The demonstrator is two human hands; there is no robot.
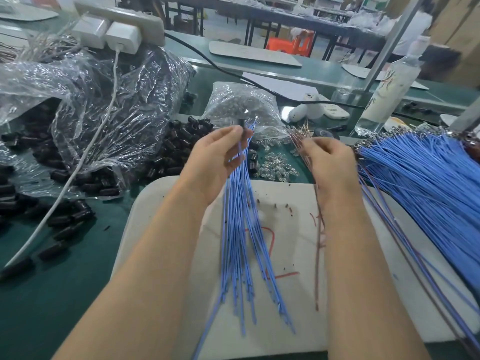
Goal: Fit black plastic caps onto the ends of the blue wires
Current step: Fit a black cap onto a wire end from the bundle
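Left hand [220, 157] gripped the blue wires [240, 229], black cap [241, 123] at twelve o'clock. Right hand [331, 163], fingers curled, pinched brown wires [317, 242].

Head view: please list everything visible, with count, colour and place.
held blue wires: one bundle, blue, centre
blue wire pile: one, blue, right edge
black caps: many, black, loose, left and centre
clear bag: one, holding more caps, left
bulb bag: one, clear, centre back
brown wires: few, brown, right of the bundle
white board: one, white, front centre
power strip: one, white, back left
bottle: one, clear, back right
left hand: grips held blue wires
right hand: pinches brown wires
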